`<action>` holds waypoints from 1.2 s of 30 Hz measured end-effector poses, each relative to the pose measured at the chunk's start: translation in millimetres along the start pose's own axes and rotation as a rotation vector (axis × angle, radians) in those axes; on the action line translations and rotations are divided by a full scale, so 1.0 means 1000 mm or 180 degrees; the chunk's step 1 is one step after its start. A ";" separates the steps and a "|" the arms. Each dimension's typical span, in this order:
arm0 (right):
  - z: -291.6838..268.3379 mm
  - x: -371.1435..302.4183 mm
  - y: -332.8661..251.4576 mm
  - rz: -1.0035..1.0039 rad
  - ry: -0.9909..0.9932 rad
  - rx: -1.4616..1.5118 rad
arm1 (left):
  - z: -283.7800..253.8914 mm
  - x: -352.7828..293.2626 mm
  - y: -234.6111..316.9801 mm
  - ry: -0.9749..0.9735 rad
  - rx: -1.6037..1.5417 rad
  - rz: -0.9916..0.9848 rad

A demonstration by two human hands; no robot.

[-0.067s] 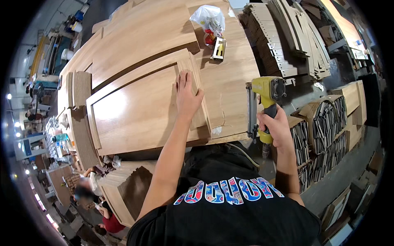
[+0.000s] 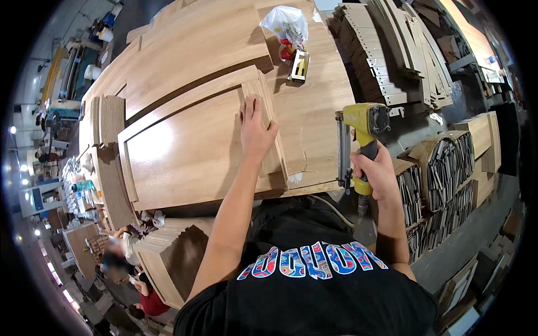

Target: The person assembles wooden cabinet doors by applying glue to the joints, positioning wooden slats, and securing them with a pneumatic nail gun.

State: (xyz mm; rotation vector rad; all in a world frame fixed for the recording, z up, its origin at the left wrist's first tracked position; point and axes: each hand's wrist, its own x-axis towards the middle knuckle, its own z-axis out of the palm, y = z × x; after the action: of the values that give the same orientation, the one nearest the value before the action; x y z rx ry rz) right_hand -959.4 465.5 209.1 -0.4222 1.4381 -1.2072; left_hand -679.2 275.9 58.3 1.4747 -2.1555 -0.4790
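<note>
My left hand point(image 2: 258, 129) rests on the right end of a light wooden frame point(image 2: 168, 106), its fingers stretched over the frame's strips. The frame lies on a wood panel point(image 2: 190, 154) on the workbench. In my right hand point(image 2: 376, 172) is a yellow and black nail gun point(image 2: 358, 120), gripped by its handle and held upright just off the bench's right edge. Its long magazine stands on the left side, near the bench. An air hose point(image 2: 335, 211) curves at the bench's front edge by my body.
A clear plastic bag point(image 2: 284, 25) and a small box point(image 2: 298, 67) lie at the far right of the bench point(image 2: 319, 112). Stacked boards point(image 2: 115, 179) stand at its left. Bundled wood strips point(image 2: 448, 159) and piled slats point(image 2: 386, 56) are to the right. Other people point(image 2: 150, 302) are at the lower left.
</note>
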 end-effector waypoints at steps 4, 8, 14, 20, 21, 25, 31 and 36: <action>-0.005 0.014 -0.006 0.0062 -0.0126 0.0000 | 0.005 0.001 0.004 0.0092 -0.0006 0.0018; -0.006 0.025 -0.005 0.0131 -0.0195 -0.0066 | 0.002 0.004 0.008 0.0105 -0.0217 0.0023; 0.006 0.026 -0.010 0.0141 -0.0237 -0.0136 | 0.002 0.004 0.007 0.0179 -0.0223 0.0016; 0.021 0.038 -0.042 0.0244 -0.0380 -0.0952 | -0.004 0.005 0.015 0.0142 -0.0320 -0.0107; 0.025 0.043 -0.049 0.0232 -0.0462 -0.1087 | -0.004 0.005 0.012 0.0159 -0.0313 -0.0074; 0.052 0.068 -0.074 0.0221 -0.0670 -0.1666 | -0.011 0.004 0.017 0.0172 -0.0337 -0.0034; 0.094 0.126 -0.081 0.0322 -0.1026 -0.2030 | -0.002 0.001 0.014 0.0416 -0.0316 -0.0052; 0.144 0.162 -0.087 0.0481 -0.1237 -0.2047 | -0.006 0.000 0.017 0.0489 -0.0446 -0.0123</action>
State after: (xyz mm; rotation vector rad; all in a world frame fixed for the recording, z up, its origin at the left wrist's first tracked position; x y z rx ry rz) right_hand -909.3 237.8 224.9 -0.9136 1.4554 -0.4784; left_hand -688.7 281.6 72.7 1.4299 -1.9379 -0.5025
